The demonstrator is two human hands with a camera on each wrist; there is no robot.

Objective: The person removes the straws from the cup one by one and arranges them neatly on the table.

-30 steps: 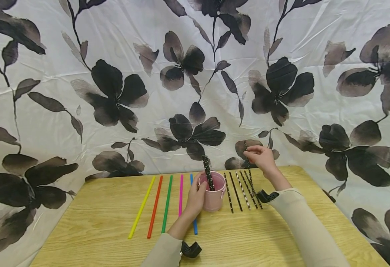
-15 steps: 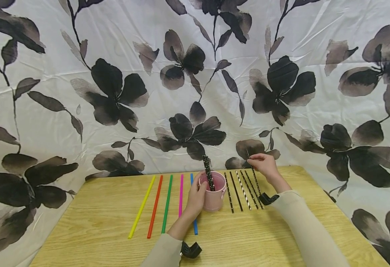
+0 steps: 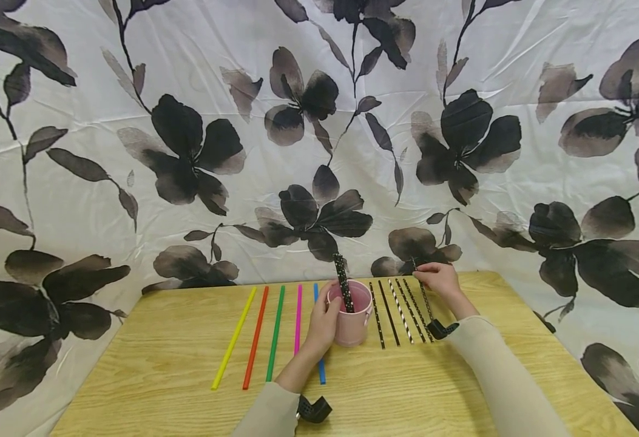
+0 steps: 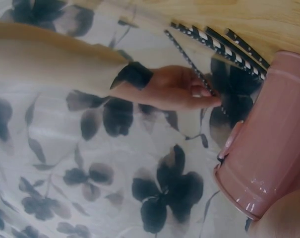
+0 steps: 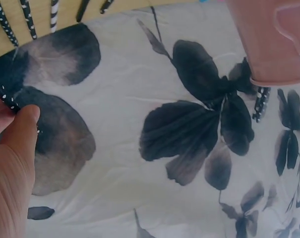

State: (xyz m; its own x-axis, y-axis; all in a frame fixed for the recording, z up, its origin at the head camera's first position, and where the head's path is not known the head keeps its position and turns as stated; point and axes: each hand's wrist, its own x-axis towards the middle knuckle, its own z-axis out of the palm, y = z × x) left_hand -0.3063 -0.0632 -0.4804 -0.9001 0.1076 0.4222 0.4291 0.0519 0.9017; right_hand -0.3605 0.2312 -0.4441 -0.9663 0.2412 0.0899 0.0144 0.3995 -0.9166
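My left hand (image 3: 323, 320) grips a small pink bucket (image 3: 350, 331) by its side, thumb near the rim. A bunch of black dotted straws (image 3: 343, 280) leans inside it, tops sticking out. Over the table's far right part, my right hand (image 3: 440, 281) pinches a black straw with white dots (image 4: 189, 60) near its upper end. This straw slants down at the right end of a row of dark patterned straws (image 3: 402, 312). In the right wrist view the thumb (image 5: 26, 126) presses against the dotted straw (image 5: 5, 96).
Left of the bucket, several plain straws lie side by side: yellow (image 3: 233, 340), red (image 3: 255, 340), green (image 3: 275, 334), pink (image 3: 298, 315) and blue (image 3: 321, 370). The wooden table (image 3: 150, 364) ends at a floral cloth (image 3: 215, 152) behind.
My right hand has come down and slightly to the right, bringing the pinched straw lower beside the row. The left hand and bucket stay nearly in place.
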